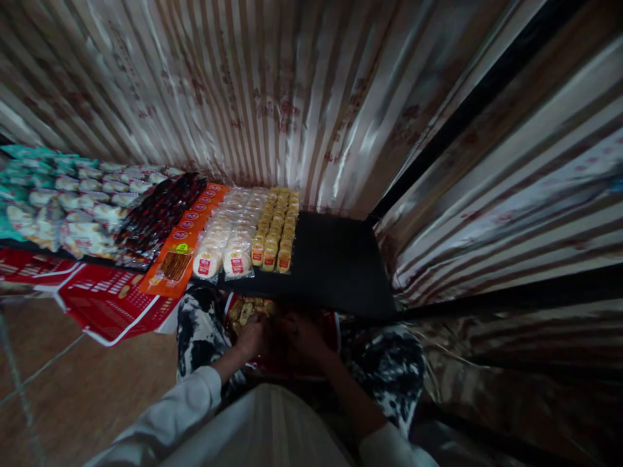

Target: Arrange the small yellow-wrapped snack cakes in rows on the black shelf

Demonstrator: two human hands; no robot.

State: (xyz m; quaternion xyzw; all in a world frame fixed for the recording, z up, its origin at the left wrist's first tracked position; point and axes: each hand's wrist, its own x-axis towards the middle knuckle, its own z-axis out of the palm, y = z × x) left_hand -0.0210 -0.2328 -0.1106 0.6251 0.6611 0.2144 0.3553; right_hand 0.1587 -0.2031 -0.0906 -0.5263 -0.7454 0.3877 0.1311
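Note:
A red box [337, 332] with gold-wrapped snacks [243, 310] inside lies between the knees, below the shelf's edge. Over its left part my left hand [254, 334] is closed, fingers curled in toward the middle. My right hand [305, 332] reaches in from the other side, in deep shadow, its fingers bent close to the left ones. Whatever the fingers hold is too dark to make out.
A black shelf [341, 266] carries rows of gold packs [276, 227], clear packs of round white cakes [237, 258], an orange snack bag [182, 243], dark packets [158, 217] and white-and-green packets [80, 194]. Striped sheeting [272, 97] hangs behind. Red printed cardboard [111, 298] lies at left.

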